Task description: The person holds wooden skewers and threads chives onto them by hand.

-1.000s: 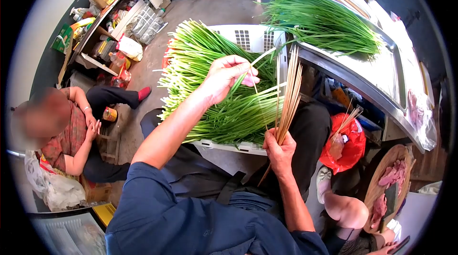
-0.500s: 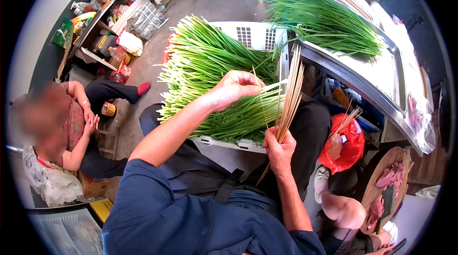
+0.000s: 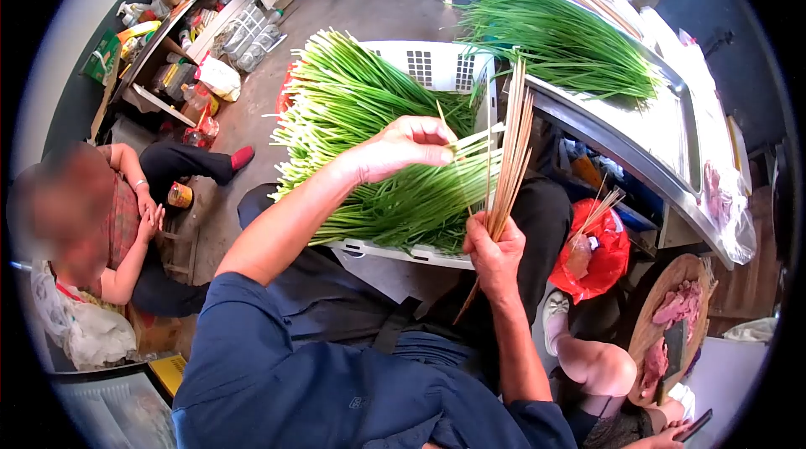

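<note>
My right hand (image 3: pixel 497 254) is wrapped round a bundle of thin wooden skewers (image 3: pixel 510 163) that fan upward. Pale stalk ends lie against a skewer just left of the bundle. My left hand (image 3: pixel 409 147) pinches green stalks (image 3: pixel 474 143) beside that skewer, above the crate. Below and behind it, a white plastic crate (image 3: pixel 483 84) holds a thick heap of long green stalks (image 3: pixel 344 113), their pale ends pointing left.
More green leaves (image 3: pixel 562 37) lie on a metal tray (image 3: pixel 684 126) at the upper right. Skewers stand in a red bag (image 3: pixel 600 260). Raw meat and a knife rest on a round board (image 3: pixel 646 323). One person (image 3: pixel 117 222) sits left; another's leg (image 3: pixel 588 361) shows lower right.
My left hand has come down from higher over the crate to the skewers, bringing stalks against one of them. My right hand keeps its hold. The whole view has shifted slightly.
</note>
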A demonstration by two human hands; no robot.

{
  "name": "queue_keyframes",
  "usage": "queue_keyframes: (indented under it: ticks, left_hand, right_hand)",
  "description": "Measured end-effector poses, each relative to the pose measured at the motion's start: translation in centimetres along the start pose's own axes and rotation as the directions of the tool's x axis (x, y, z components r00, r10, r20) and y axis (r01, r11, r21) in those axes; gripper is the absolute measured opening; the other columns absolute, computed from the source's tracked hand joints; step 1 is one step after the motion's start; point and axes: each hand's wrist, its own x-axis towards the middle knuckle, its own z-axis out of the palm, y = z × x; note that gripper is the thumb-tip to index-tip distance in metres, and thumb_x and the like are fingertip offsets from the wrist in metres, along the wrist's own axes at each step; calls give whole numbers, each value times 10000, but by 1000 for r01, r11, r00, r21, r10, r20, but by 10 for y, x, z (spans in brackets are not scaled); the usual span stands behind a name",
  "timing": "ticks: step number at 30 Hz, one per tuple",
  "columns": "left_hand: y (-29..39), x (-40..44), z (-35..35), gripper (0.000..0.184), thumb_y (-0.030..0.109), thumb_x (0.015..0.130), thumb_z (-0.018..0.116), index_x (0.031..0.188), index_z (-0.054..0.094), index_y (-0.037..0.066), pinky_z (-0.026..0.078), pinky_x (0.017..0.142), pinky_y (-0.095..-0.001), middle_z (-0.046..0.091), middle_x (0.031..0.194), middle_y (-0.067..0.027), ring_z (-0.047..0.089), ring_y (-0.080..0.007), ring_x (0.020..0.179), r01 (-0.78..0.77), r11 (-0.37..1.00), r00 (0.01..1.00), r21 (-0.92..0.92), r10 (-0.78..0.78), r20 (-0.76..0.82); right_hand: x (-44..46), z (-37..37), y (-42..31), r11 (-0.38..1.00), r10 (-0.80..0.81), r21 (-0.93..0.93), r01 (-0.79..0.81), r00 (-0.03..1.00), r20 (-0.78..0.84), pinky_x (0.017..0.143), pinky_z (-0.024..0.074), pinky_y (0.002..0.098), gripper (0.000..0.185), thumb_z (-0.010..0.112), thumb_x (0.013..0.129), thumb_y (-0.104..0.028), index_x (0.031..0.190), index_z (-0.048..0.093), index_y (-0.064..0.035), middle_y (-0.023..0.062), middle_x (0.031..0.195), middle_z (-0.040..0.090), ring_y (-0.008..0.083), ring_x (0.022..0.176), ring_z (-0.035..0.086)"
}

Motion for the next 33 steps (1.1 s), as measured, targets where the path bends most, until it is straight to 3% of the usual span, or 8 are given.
queue_keyframes:
  ticks: [2, 4, 8, 10, 14, 20, 29, 33]
  left_hand:
    - [17, -2, 3, 297, 80, 766, 724, 1045, 642, 19, 458, 863, -264, 661, 976, -6, 583, -94, 900, 35, 995, 966, 94, -58, 254]
    - [18, 3, 2, 529, 77, 707, 771, 1200, 589, 15, 439, 941, -299, 654, 1102, -41, 584, -134, 997, 101, 942, 919, 320, -212, 333]
    - [7, 12, 19, 538, 81, 695, 798, 1168, 554, 5, 475, 903, -348, 675, 1024, -137, 627, -214, 981, 71, 997, 835, 42, -83, 544]
    - [10, 6, 30, 500, 56, 707, 785, 1142, 544, -1, 509, 823, -356, 680, 956, -142, 655, -214, 877, 225, 972, 795, 68, -224, 564]
    - [46, 9, 17, 236, 18, 736, 729, 948, 625, 11, 506, 593, -251, 633, 747, -29, 619, -118, 664, 160, 905, 937, 394, -264, 226]
    - [98, 24, -10, 163, 88, 772, 749, 853, 625, 21, 388, 525, -204, 561, 677, 50, 473, -30, 586, -95, 749, 977, 655, -55, 205]
    - [106, 45, 3, 121, 56, 756, 732, 853, 660, 43, 391, 504, -204, 588, 668, 41, 492, -31, 576, -41, 853, 997, 520, 5, 72]
    - [127, 71, 13, 87, 57, 757, 715, 793, 636, 48, 385, 497, -209, 587, 660, 30, 484, -38, 562, -94, 843, 994, 529, 49, 100]
  right_hand:
    - [3, 1, -23, 1000, -4, 9, 4, 1000, -19, 442, 337, 198, 81, 631, 875, -94, 877, 587, -26, -4, 598, 547, 48, 478, 444]
    - [8, -2, -41, 998, -32, 52, 32, 999, -4, 435, 326, 194, 90, 643, 871, -95, 894, 589, -27, -4, 603, 553, 48, 474, 442]
    - [17, -6, -73, 990, -139, -42, 137, 989, -58, 370, 270, 173, 77, 626, 882, -96, 908, 579, -40, 16, 588, 544, 42, 409, 394]
    - [18, -12, -87, 995, -102, -32, 99, 992, -78, 369, 271, 173, 80, 630, 878, -99, 900, 577, -43, 19, 589, 547, 42, 409, 397]
    - [15, -30, -94, 987, -141, -100, 129, 983, -118, 409, 288, 181, 58, 636, 874, -99, 889, 606, -53, -9, 597, 558, 26, 448, 405]
    - [12, -51, -101, 989, -118, -96, 108, 988, -102, 411, 301, 174, 44, 635, 882, -107, 896, 612, -73, -13, 608, 568, 22, 458, 420]
    - [-1, -89, -81, 997, -50, 45, 56, 991, -122, 379, 266, 177, 90, 616, 901, -121, 951, 615, -47, 4, 618, 568, 24, 423, 388]
    - [-2, -102, -87, 976, -143, 129, 174, 965, -219, 372, 249, 180, 65, 592, 903, -92, 922, 611, -33, 10, 610, 561, 19, 412, 366]
